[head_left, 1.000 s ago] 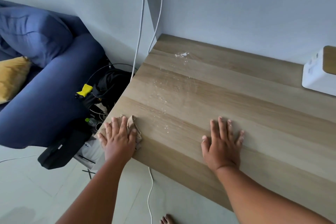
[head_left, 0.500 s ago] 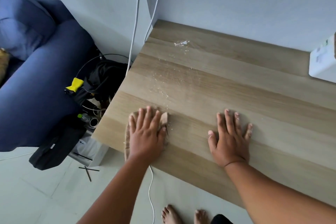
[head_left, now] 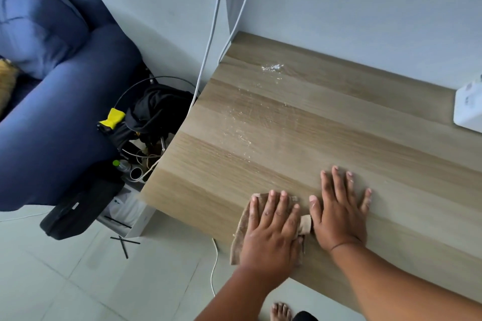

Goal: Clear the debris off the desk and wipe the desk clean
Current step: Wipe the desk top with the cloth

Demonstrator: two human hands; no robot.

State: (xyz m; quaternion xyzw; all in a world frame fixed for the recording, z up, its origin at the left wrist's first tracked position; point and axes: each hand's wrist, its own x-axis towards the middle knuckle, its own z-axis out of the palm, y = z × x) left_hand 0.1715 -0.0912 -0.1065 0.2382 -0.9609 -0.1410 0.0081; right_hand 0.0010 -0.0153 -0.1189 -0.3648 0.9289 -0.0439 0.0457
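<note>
The left hand (head_left: 271, 232) pressed flat, fingers straight, on a tan cloth (head_left: 241, 232) at the desk (head_left: 365, 138) near edge, lower centre. The right hand (head_left: 339, 216) lay flat just beside it, fingers spread. Bare wood stretched rightward; white debris (head_left: 271, 68) speckled the upper-centre desk.

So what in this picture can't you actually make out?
- White box at the desk's far right: cut off by the head view's right edge, so what it is stays unclear.
- Cloth: mostly hidden under the left hand.
- White specks on the desk: too small to say what they are.
- Clutter beside the sofa: dark and tangled, items unclear.
- White cables: ends out of frame.
</note>
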